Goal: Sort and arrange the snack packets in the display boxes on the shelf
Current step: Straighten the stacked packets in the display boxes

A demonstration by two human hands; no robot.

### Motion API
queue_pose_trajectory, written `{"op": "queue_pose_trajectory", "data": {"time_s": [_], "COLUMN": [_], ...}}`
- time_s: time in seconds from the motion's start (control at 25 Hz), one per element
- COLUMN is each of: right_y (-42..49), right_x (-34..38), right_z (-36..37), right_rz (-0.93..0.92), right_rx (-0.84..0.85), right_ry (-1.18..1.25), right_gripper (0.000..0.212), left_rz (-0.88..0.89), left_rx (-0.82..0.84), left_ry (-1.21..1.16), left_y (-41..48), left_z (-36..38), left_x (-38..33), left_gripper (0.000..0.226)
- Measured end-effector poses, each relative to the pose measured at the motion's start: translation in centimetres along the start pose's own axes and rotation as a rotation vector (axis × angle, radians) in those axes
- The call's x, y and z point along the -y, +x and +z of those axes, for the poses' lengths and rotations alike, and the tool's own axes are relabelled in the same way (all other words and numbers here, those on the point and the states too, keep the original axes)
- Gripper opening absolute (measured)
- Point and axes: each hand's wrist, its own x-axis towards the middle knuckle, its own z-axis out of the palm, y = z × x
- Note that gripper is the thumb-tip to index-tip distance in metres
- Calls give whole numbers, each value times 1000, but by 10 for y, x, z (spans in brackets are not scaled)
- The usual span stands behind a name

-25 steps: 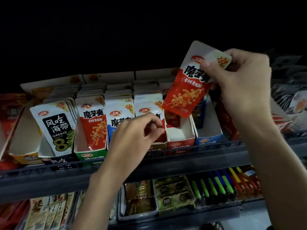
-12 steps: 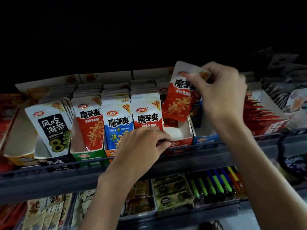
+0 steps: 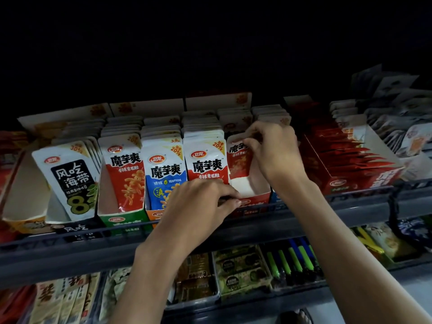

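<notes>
Since half a second back the red packet (image 3: 239,160) has dropped from mid-air and now stands upright in the red display box (image 3: 249,187), right under the right hand (image 3: 273,153), which pinches its white top edge between fingers and thumb. Packet's got a white top, a red body, bold black characters and orange strands printed on it, all a bit dim. Left hand (image 3: 201,204) sits lower at the box's front edge, fingers curled; can't tell if it's gripping anything. Just above it stands a blue packet (image 3: 163,181).
</notes>
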Motion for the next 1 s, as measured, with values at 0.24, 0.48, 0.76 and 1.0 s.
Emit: {"op": "queue_pose_trajectory", "data": {"time_s": [0.24,0.48,0.76,1.0], "right_y": [2,0,-6,-5], "right_x": [1,6,1,-2], "right_z": [7,22,21,31], "right_rz": [-8,-4,-48,-136], "right_rx": [-51,-117,-93,-24], "right_ry": [-149,-310,-423,-564], "right_gripper": [14,48,40,38], "left_rz": [-3,-30,-46,-50], "left_rx": [9,25,41,45], "left_ry": [-4,-6,-11,-3], "left_y": [0,0,0,0], "left_z": [0,-1,0,0], "left_x": [0,0,1,1], "left_gripper": [25,24,25,25]}}
